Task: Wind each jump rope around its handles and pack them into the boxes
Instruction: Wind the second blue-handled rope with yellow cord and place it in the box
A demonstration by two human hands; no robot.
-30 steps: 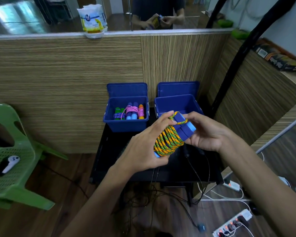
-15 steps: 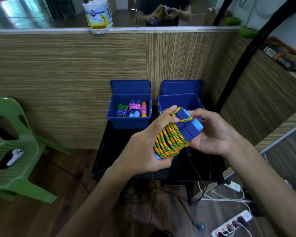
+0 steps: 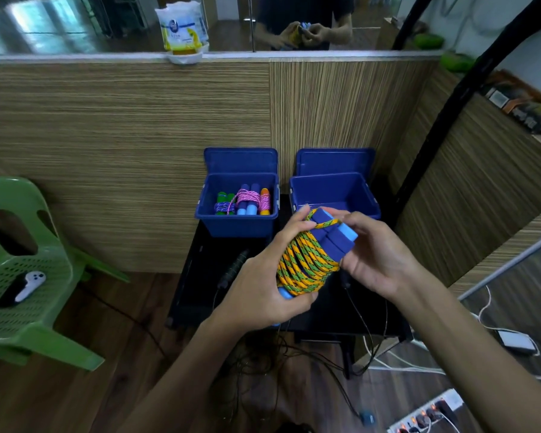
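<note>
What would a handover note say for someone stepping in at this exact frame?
Left hand: grips the wound orange-green jump rope around its coils.
Right hand: fingers hold the blue handles at the bundle's top, where the last loop crosses.
Left box: lid open, several wound ropes packed inside.
Right box: lid open, no rope visible inside.
Done: this rope looks nearly fully wound.
Left: secure the rope end, then place the bundle in a box, probably the right one.

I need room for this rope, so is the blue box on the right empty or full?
Empty as far as shows: the right box reveals only bare blue walls, though the hands hide its front.
</note>
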